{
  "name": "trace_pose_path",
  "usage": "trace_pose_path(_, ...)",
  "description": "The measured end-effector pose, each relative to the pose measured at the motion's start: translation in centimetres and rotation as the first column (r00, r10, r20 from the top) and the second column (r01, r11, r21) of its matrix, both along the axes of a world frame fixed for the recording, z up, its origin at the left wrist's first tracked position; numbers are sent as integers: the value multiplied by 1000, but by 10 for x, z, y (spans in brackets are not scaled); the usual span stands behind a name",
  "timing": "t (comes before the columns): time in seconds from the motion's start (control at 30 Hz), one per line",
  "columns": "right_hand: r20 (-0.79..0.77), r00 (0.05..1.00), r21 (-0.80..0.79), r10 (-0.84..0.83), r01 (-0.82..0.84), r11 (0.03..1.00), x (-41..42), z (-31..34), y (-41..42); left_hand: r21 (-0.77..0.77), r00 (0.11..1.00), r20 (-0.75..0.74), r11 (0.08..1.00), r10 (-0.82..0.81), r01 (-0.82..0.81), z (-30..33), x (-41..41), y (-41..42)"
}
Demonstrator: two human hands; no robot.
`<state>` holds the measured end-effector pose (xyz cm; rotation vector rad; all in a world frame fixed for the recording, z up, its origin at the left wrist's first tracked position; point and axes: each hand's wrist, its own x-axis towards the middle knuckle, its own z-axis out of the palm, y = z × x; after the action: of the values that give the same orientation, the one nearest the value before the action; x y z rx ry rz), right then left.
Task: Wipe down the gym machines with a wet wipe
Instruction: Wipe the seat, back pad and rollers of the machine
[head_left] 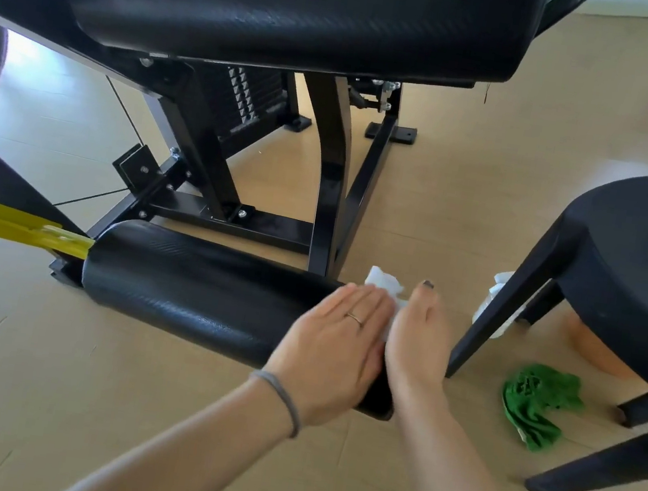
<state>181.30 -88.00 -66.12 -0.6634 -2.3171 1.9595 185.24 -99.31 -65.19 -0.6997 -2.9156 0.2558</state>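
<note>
wipe [382, 285] pressed on roller pad [198, 289] end by right hand [420, 335], fingers straight, together; left hand [335, 343] flat beside, fingers together.

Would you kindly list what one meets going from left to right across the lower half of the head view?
Yellow lever → black roller pad → left hand → right hand, the white wipe between the two hands → green cloth → black stool.
</note>
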Motion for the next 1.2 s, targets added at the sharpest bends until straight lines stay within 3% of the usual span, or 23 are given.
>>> trace_pose_path(0.1,46,999,18,28,-29,999,8,-4,-2,-81,1000,17,997,22,-20,8,-16,-50)
trace_pose_path(0.17,-76,997,58,-1,6,998,21,-11,-4,-53,968,-10,967,250,-250,17,-28,-98)
trace_pose_path(0.23,-207,978,146,22,9,989,35,-24,-5,-15,944,-15,944,330,-330,20,-30,-108)
trace_pose_path(0.33,-321,941,188,104,-45,981,51,-30,-6,-20,999,-23,999,42,-42,5,-15,-40)
trace_pose_path(0.4,-372,928,31,33,-23,999,50,-22,-2,31,998,4,997,-67,66,0,-5,4)
trace_pose_path(0.47,-216,969,-258,-119,61,964,39,0,-1,114,997,28,991,-67,63,3,-5,12)
trace_pose_path(0.53,-78,988,-355,-131,95,930,25,10,1,81,998,12,995,-58,57,6,-9,-10)
trace_pose_path(0.6,-89,996,-165,-5,-9,986,15,12,-4,-7,1000,24,1000,-1,2,10,-12,-50)
trace_pose_path(0.67,-142,983,161,116,-92,983,15,3,-11,18,977,23,977,214,-214,9,-13,-108)
trace_pose_path(0.77,-347,935,422,80,80,903,26,-16,-18,127,888,-33,883,459,-451,12,-13,-168)
trace_pose_path(0.83,-426,899,481,103,129,867,37,-31,-18,141,902,-60,898,428,-417,12,-16,-142)
trace_pose_path(0.93,-540,810,547,228,133,826,55,-52,-17,114,987,-87,986,136,-126,3,-8,-66)
trace_pose_path(1.03,-530,817,521,225,105,847,54,-46,-13,192,995,7,976,103,-103,12,-3,-57)
trace_pose_path(1.1,-454,876,493,165,92,865,42,-35,-11,126,988,-35,981,153,-147,12,-8,-102)
trace_pose_path(1.2,-331,935,472,124,50,880,29,-30,-11,154,878,-50,872,476,-464,5,-10,-196)
